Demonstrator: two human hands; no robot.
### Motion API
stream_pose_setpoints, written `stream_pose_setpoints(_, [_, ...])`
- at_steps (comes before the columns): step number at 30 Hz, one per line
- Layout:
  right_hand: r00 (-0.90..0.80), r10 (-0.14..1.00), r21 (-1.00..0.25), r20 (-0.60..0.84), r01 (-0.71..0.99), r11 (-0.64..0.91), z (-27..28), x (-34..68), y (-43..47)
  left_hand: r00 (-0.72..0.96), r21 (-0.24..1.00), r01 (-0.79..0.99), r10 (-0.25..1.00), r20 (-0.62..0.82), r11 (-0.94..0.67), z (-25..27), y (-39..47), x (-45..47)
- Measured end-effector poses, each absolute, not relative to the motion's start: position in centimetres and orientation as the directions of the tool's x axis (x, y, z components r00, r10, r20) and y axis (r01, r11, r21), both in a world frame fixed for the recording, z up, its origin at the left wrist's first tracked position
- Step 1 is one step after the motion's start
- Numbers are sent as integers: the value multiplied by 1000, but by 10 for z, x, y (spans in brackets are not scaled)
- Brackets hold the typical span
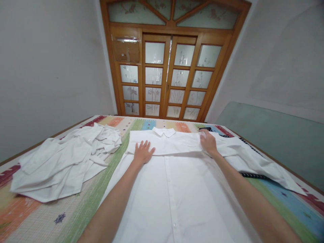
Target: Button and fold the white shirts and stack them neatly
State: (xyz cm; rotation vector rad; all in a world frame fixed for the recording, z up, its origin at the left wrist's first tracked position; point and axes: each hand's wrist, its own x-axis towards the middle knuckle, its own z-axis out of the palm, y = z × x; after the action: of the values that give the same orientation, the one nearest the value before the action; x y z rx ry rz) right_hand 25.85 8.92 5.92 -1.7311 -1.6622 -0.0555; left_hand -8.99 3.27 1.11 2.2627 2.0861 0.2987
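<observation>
A white button-up shirt [187, 185] lies front up before me, its collar [164, 132] at the far end and its button strip running toward me. A band of white cloth crosses its chest below the collar. My left hand [144, 152] rests flat on the left part of that band, fingers spread. At the right shoulder, my right hand [208, 142] is closed on the shirt's cloth; its fingertips are partly hidden. A sleeve [253, 158] stretches out to the right beyond that hand.
Crumpled white garments [65, 158] lie in a heap on the left. Under everything is a colourful striped cloth [83, 216]. Dark objects [205, 129] show partly behind my right hand, and a black strip [254, 176] pokes out under the sleeve. A pale green board [273, 135] stands at right.
</observation>
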Motion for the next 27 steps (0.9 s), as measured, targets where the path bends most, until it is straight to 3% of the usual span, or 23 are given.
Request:
stream_pose_setpoints(4, [200,915,-388,349,920,-53,55,270,85,-82,167,984,989,121,61,10,35,-90])
stream_pose_setpoints(8, [108,978,-291,177,955,-53,33,273,77,-158,170,977,974,160,131,5,39,-90])
stream_pose_setpoints(16, [211,842,-400,497,916,6,41,260,79,-213,159,970,955,208,182,-1,45,-104])
stream_pose_setpoints(18, [211,853,-386,478,923,-12,43,259,82,-230,163,967,950,212,198,0,45,-108])
stream_pose_setpoints(23, [229,961,-237,157,953,-189,37,252,85,-257,166,960,947,193,227,4,44,-110])
stream_pose_setpoints(27, [132,914,-103,383,990,-100,26,233,82,-251,160,961,951,180,224,6,42,-107])
